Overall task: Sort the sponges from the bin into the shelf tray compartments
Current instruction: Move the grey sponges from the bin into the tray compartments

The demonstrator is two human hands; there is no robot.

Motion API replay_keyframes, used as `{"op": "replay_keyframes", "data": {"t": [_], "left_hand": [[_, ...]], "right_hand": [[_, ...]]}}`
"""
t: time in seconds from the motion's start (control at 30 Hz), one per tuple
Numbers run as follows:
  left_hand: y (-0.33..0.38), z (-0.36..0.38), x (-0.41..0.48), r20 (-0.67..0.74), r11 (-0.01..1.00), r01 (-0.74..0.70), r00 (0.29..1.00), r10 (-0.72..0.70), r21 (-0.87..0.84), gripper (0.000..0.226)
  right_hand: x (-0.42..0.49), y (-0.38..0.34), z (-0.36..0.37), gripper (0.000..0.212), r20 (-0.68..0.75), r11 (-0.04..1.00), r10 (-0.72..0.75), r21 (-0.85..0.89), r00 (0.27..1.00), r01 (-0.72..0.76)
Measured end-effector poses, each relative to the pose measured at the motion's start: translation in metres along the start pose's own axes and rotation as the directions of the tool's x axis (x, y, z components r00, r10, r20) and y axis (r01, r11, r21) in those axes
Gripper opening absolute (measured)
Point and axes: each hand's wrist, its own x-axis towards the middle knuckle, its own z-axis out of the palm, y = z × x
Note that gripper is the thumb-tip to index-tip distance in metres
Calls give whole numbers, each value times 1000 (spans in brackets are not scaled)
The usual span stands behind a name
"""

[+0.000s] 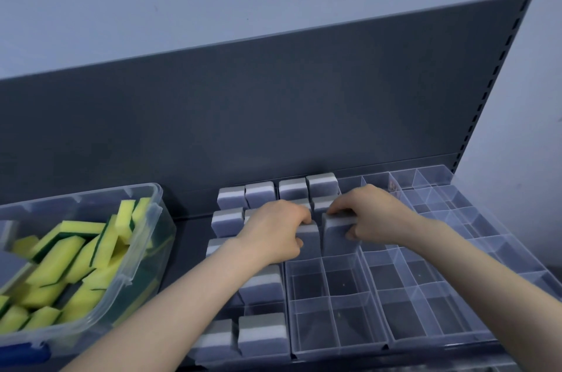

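A grey sponge [308, 239] is gripped by the left hand [273, 232] and a second grey sponge [336, 235] by the right hand [371, 213], both held upright at neighbouring compartments of the clear shelf tray [395, 277]. Other grey sponges [261, 194] are already slotted at its left. Many compartments are empty, and yellow sponges [73, 253] are heaped in the bin [146, 238], so much seems left.

bin [146, 219]: clear glossy plastic, lower left | sponges [73, 256]: yellow foam, matt, porous, green scrub layer | grey sponges [261, 338]: matt foam, lower centre | shelf tray [395, 344]: clear smooth plastic, lower right | back panel [273, 110]: grey painted metal, matt, centre
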Motion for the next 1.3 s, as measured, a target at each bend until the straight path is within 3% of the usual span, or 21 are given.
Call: {"op": "replay_keyframes", "data": {"t": [0.37,0.63,0.8,0.87,1.03,1.3], "left_hand": [[-8,15,5,80,997,46,996,-41,-67,42],[-10,27,1,29,990,62,998,-58,-131,43],[-18,21,-5,20,985,47,999,-44,-165,62],[-26,14,-14,-45,972,67,996,-79,-226,63],[-65,0,-52,-233,943,148,947,-222,-297,40],[-132,-13,-118,-276,895,394,854,-440,-209,31]], "right_hand": [[8,5,40,45,27,999,45,-1,999,-45],[2,4,49,52,-8,997,71,11,997,-71],[-1,4,33,53,58,996,74,47,996,-77],[-3,5,25,52,7,992,90,91,996,-91],[-5,-21,15,41,-198,964,112,260,974,-58],[29,-113,25,35,-212,973,-18,220,977,66]]}}
